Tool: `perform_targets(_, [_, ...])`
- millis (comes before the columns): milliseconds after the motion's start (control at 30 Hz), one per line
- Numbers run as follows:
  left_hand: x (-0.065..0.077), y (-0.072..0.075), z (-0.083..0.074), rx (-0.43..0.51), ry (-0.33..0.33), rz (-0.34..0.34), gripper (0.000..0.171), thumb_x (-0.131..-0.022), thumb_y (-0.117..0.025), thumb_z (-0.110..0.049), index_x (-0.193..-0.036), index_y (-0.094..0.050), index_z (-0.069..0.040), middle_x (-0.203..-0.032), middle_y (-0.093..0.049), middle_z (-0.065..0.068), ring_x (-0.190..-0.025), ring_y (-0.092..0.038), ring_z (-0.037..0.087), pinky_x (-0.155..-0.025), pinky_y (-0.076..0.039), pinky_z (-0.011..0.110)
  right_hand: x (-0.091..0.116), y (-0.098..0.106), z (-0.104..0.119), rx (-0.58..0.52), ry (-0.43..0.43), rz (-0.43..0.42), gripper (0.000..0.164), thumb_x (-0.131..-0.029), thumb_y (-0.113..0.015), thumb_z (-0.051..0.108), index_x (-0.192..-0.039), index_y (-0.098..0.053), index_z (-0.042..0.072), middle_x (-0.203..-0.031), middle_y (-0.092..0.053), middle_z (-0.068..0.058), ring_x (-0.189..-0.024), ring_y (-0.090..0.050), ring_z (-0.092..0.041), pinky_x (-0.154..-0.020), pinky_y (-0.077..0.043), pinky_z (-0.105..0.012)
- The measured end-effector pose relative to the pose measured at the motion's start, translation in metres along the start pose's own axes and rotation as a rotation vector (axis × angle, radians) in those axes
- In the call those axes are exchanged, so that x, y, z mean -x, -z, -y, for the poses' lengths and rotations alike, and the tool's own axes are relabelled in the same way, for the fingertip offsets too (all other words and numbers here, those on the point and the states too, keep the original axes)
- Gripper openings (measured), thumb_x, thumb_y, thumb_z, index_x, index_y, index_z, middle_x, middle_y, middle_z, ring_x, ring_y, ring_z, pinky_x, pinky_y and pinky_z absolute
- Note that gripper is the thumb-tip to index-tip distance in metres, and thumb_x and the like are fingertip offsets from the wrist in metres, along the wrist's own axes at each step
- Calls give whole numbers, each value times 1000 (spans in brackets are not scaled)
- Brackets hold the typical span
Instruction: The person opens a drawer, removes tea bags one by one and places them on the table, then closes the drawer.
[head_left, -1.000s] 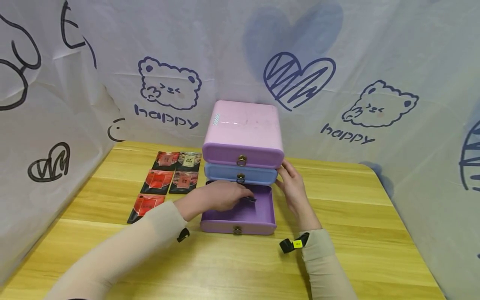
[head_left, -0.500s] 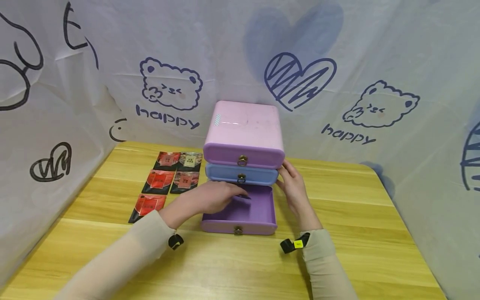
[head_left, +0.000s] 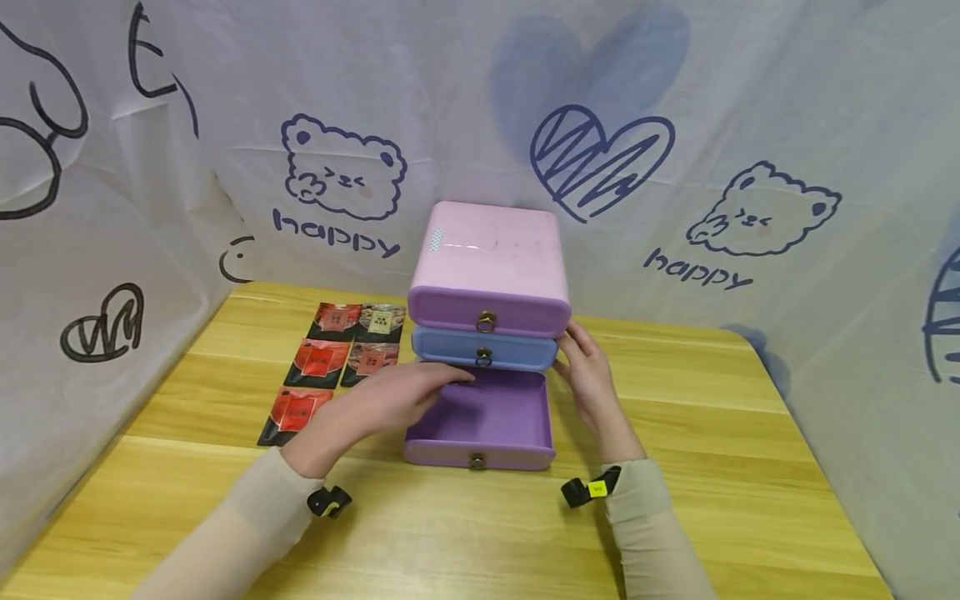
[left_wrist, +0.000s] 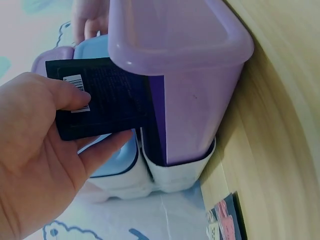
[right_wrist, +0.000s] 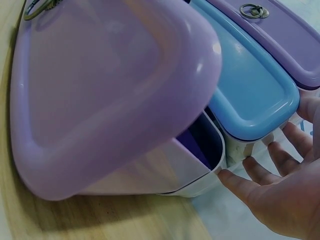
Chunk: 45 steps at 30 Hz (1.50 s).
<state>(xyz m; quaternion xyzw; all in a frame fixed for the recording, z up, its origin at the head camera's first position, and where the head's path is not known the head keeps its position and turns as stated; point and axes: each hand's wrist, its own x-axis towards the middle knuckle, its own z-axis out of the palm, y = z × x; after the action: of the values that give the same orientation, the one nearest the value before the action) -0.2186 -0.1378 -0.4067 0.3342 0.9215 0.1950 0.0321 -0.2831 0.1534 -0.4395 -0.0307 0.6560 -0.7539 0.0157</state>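
My left hand [head_left: 378, 404] is over the left side of the pulled-out bottom drawer [head_left: 517, 456], a purple one. In the left wrist view its thumb and fingers pinch a flat black packet [left_wrist: 107, 107] with a white barcode, seen from the back; the head view hides that packet beneath the hand. Spread fingers of my right hand [head_left: 587, 379] rest along the right side of the small drawer cabinet [head_left: 495, 250], next to its closed blue middle drawer [head_left: 510, 351], as the right wrist view [right_wrist: 280, 195] also shows.
Several red and black packets [head_left: 317, 364] lie in rows on the wooden table [head_left: 720, 467], left of the cabinet. A closed purple top drawer [head_left: 525, 315] has a ring pull. White cloth [head_left: 465, 100] with drawn bears and hearts hangs behind and at the sides.
My left hand has drawn back leftward from the middle of the open drawer, carrying the packet. My right hand has stayed at the cabinet's side.
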Motion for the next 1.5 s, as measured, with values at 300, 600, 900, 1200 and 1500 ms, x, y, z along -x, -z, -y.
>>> perform_targets(300, [23,3,7,59,38,-99,44,-107,-49,-5,-148,-58,-17,-146,-61,11,-132,-60,29,-106,-51,49,0,1,-1,-9,0,7,48,-108,-55,22,-154,-49,9,-158,-46,-7,-145,-42,-20,-116,-42,-46])
perform_targets(600, [49,1,18,104,43,-236,45,-106,-49,0,-149,-58,-15,-141,-64,11,-116,-64,24,-97,-55,46,1,1,1,10,-4,7,49,-108,-56,25,-155,-49,10,-160,-45,-6,-147,-41,-19,-117,-42,-45])
perform_targets(900, [77,6,30,23,74,-347,47,-106,-51,-2,-149,-57,-19,-146,-61,10,-129,-62,31,-99,-56,51,2,1,1,7,-5,2,49,-108,-55,23,-155,-49,9,-160,-45,-6,-147,-41,-20,-117,-42,-45])
perform_targets(1200, [93,4,38,-101,141,-310,45,-105,-50,0,-147,-59,-14,-138,-66,15,-122,-66,35,-89,-59,53,1,0,2,13,-7,3,48,-109,-54,22,-154,-50,8,-159,-45,-7,-146,-41,-21,-117,-42,-45])
perform_targets(1500, [94,-5,44,-156,184,-193,46,-96,-60,8,-140,-63,-5,-135,-67,17,-121,-66,37,-93,-58,52,0,-1,0,3,-6,3,48,-109,-54,22,-154,-50,9,-159,-45,-6,-146,-41,-19,-116,-42,-45])
